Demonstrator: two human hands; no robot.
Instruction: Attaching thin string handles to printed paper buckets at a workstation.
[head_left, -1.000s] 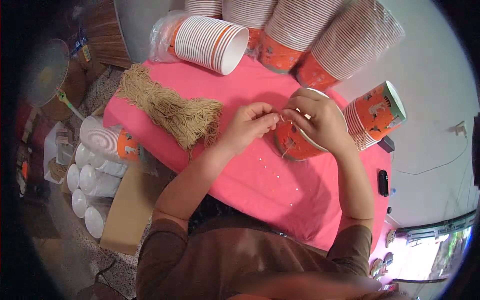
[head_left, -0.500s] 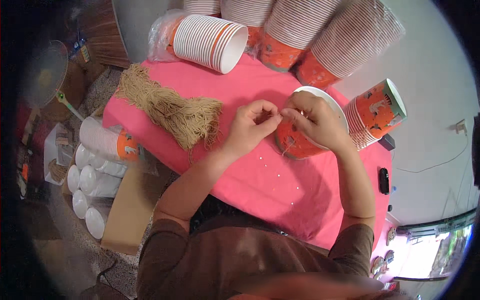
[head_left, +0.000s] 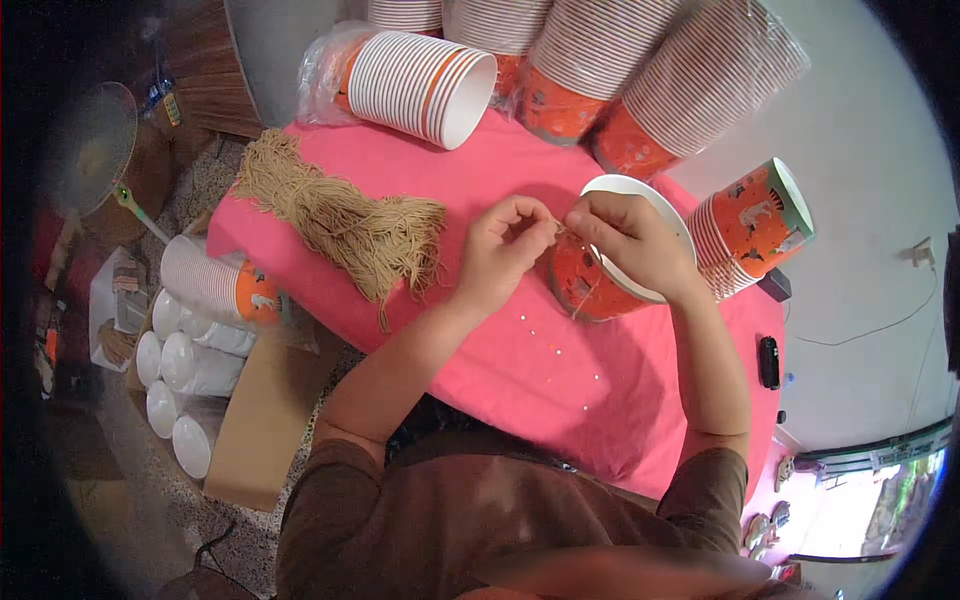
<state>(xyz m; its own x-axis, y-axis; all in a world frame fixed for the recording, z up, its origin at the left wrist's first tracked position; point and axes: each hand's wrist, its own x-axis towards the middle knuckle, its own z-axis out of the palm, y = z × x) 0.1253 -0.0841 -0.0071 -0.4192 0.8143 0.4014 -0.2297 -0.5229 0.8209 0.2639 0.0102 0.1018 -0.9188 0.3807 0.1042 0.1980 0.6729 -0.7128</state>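
Note:
My left hand [head_left: 506,252] has its thumb and forefinger pinched together beside the rim of an orange paper bucket [head_left: 588,288]. My right hand [head_left: 632,240] pinches too, just above the bucket's white opening, and partly covers it. Between the fingertips shows a thin tan string [head_left: 570,236], its exact run hard to follow. A strand also hangs down the bucket's front. A thick bundle of tan strings [head_left: 345,222] lies on the pink cloth [head_left: 480,360], left of my left hand.
Nested paper buckets [head_left: 420,88] lie on their side at the back, near tall wrapped stacks [head_left: 700,85]. Another orange stack [head_left: 745,222] leans at the right, near a small black object [head_left: 768,362]. Tiny white bits dot the cloth. A cardboard box [head_left: 262,420] with wrapped white tubs stands lower left.
My hands have drawn slightly apart at the fingertips, and the string between them shows more plainly. The bucket has hardly moved.

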